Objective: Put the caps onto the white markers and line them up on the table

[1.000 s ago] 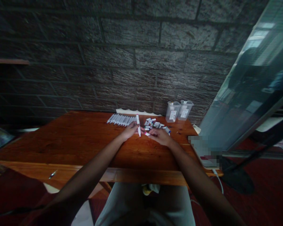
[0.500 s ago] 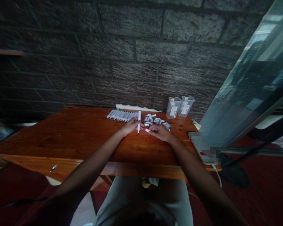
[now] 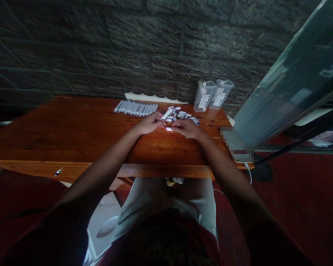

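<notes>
My left hand [image 3: 151,123] is closed around a white marker [image 3: 167,113], which tilts up and to the right above the table. Between the fingertips of my right hand [image 3: 187,127] is a small white marker cap [image 3: 169,129] with a pink-red end, apart from the marker. Just beyond both hands lies a loose pile of marker caps [image 3: 183,115] with various coloured ends, partly hidden by the marker and my fingers. Several white markers [image 3: 135,108] lie side by side in a row, left of the pile.
Two clear plastic containers [image 3: 204,98] with labels stand at the back right of the wooden table [image 3: 58,136]. A pale wavy-edged strip [image 3: 155,98] runs along the wall. At the right edge lies a blurred-out flat object [image 3: 237,146] with a white cable [image 3: 249,173].
The marker in my left hand has tipped from upright to slanting right. My right hand still holds the cap, now turned nearly level. The whole view has shifted downward.
</notes>
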Demonstrator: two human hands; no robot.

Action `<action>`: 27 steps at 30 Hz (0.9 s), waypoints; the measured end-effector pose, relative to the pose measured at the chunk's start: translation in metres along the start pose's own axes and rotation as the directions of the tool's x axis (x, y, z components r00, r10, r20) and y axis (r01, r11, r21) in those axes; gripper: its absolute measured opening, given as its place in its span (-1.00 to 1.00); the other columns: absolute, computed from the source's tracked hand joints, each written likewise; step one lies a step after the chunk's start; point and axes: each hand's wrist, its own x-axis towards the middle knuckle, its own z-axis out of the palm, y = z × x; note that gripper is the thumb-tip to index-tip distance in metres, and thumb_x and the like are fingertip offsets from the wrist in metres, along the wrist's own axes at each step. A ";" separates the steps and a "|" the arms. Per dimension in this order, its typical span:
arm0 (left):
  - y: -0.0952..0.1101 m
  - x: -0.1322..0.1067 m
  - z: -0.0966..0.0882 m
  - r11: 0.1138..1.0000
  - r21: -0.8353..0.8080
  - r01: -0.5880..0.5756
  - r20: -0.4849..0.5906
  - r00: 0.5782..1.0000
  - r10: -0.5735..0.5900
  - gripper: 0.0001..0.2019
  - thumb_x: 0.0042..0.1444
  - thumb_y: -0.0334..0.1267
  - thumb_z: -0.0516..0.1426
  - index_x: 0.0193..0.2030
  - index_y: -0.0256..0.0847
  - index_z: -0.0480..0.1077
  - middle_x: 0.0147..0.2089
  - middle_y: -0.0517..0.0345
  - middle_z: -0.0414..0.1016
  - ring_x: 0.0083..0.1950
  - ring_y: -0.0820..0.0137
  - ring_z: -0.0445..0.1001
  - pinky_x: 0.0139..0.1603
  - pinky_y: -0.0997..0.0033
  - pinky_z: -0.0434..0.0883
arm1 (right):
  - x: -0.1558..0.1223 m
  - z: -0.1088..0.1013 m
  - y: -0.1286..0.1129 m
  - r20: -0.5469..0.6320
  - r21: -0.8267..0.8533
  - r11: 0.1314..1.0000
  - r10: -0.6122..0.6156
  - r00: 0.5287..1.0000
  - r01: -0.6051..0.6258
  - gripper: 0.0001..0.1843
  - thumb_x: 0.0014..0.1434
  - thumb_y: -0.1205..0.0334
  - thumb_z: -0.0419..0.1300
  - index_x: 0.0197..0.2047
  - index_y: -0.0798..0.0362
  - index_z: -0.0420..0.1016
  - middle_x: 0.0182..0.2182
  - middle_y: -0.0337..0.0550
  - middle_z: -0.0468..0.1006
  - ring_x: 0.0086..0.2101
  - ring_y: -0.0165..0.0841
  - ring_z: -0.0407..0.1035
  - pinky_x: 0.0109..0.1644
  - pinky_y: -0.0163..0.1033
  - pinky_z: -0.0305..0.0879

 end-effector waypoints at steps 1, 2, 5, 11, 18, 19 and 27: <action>0.001 -0.001 0.000 1.000 0.008 -0.011 0.003 1.000 0.011 -0.84 0.13 -0.32 0.19 -0.21 -0.29 0.28 -0.37 0.14 0.54 -0.36 0.46 0.53 -0.24 0.44 0.44 | 0.000 0.000 0.001 0.001 0.004 1.000 0.008 1.000 -0.008 -0.72 0.13 0.06 0.23 -0.24 0.12 0.54 -0.43 -0.23 0.56 -0.43 -0.45 0.36 -0.32 -0.36 0.22; 0.003 -0.002 0.001 1.000 0.017 -0.019 0.008 1.000 0.019 -0.84 0.14 -0.32 0.18 -0.20 -0.29 0.28 -0.37 0.14 0.54 -0.37 0.46 0.53 -0.23 0.43 0.44 | 0.000 -0.001 0.001 0.006 0.013 1.000 0.010 1.000 -0.010 -0.71 0.13 0.06 0.23 -0.24 0.12 0.54 -0.43 -0.23 0.55 -0.43 -0.45 0.36 -0.32 -0.36 0.22; 0.005 -0.004 0.002 0.997 0.051 -0.055 0.021 0.998 0.054 -0.84 0.14 -0.32 0.18 -0.18 -0.28 0.29 -0.37 0.14 0.54 -0.37 0.46 0.53 -0.25 0.45 0.44 | 0.000 -0.002 0.001 0.013 0.041 0.999 0.005 1.000 -0.006 -0.73 0.12 0.08 0.23 -0.26 0.13 0.53 -0.42 -0.22 0.56 -0.43 -0.45 0.37 -0.31 -0.36 0.23; -0.001 -0.003 0.000 0.996 0.000 -0.090 -0.020 0.996 0.090 -0.74 0.14 -0.29 0.18 -0.08 -0.25 0.22 -0.36 0.18 0.51 -0.39 0.50 0.52 -0.32 0.53 0.44 | -0.001 -0.001 -0.002 0.045 0.079 0.997 -0.005 0.999 0.001 -0.77 0.13 0.11 0.21 -0.25 0.12 0.52 -0.38 -0.19 0.58 -0.39 -0.42 0.42 -0.26 -0.32 0.28; 0.003 0.000 -0.005 0.985 -0.174 -0.014 -0.194 0.981 -0.021 -0.60 0.21 -0.32 0.07 0.16 -0.13 0.07 -0.20 0.15 0.47 -0.33 0.47 0.56 -0.27 0.44 0.50 | -0.002 0.002 -0.004 0.017 0.075 0.997 -0.002 1.000 0.001 -0.73 0.14 0.06 0.21 -0.27 0.10 0.54 -0.38 -0.17 0.59 -0.39 -0.41 0.42 -0.29 -0.32 0.27; 0.005 -0.001 -0.005 0.982 -0.186 -0.024 -0.215 0.977 -0.017 -0.58 0.22 -0.31 0.06 0.19 -0.11 0.06 -0.19 0.15 0.46 -0.32 0.46 0.56 -0.27 0.44 0.51 | -0.002 0.002 -0.006 0.012 0.060 0.998 -0.008 1.000 0.007 -0.72 0.15 0.04 0.21 -0.26 0.10 0.55 -0.37 -0.17 0.59 -0.39 -0.41 0.42 -0.29 -0.33 0.27; 0.006 0.001 -0.008 0.983 -0.180 -0.037 -0.323 0.946 -0.024 -0.67 0.22 -0.20 0.05 0.11 -0.17 0.24 -0.23 0.13 0.47 -0.35 0.45 0.55 -0.31 0.43 0.50 | -0.001 0.005 -0.006 0.020 0.010 0.999 -0.043 0.999 0.042 -0.73 0.13 0.03 0.25 -0.28 0.07 0.57 -0.38 -0.19 0.60 -0.38 -0.42 0.41 -0.29 -0.34 0.26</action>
